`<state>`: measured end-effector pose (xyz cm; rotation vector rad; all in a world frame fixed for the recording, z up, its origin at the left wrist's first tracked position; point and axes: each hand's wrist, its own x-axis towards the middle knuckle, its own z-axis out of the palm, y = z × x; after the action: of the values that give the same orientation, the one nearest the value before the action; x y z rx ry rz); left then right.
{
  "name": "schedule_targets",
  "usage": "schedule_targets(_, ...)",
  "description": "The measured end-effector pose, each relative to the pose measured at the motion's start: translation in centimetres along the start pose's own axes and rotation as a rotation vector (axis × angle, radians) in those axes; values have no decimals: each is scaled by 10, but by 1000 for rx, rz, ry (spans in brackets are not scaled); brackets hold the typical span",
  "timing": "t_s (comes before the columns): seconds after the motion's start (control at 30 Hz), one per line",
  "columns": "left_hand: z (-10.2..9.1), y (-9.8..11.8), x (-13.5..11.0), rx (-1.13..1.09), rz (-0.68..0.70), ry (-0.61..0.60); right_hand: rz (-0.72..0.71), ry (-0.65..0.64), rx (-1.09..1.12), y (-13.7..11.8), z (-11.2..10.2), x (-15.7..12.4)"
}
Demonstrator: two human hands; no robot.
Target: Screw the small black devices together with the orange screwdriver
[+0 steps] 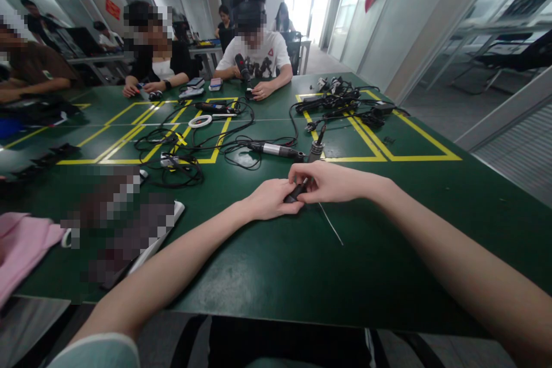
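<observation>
Close together over the green table, both my hands work on one small black part. My left hand grips it from the left, fingers closed around its body. The fingers of my right hand are pinched at its upper right end, by a small light-coloured tip. Much of the part is hidden by my fingers. A thin pale wire-like strand lies just below my right hand. Right behind the hands stands a small coiled metal piece with a dark rod rising from it.
A black-and-silver electric screwdriver lies beyond my hands, its cable tangled to the left. A cable pile sits at the far right, a white ring farther left. Two blurred phone-like slabs lie left. Co-workers sit opposite.
</observation>
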<state>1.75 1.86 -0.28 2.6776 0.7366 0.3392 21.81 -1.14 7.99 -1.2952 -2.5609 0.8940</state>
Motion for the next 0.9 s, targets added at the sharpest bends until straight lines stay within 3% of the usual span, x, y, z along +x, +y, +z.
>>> schedule_targets(0.17,-1,1,0,-8,-1,1,-10,-12,47,1,-1,0)
schedule_targets(0.53,-1,0,0,-77,-9,15,-6,50,-203,-8,6,4)
schedule_targets(0.73,-1,0,-1,-283,-79,57,-24,63,-162,-5,8,5)
schedule_targets(0.9,1,-1,-2,-341,-216,139,-29,76,-64,7,6,6)
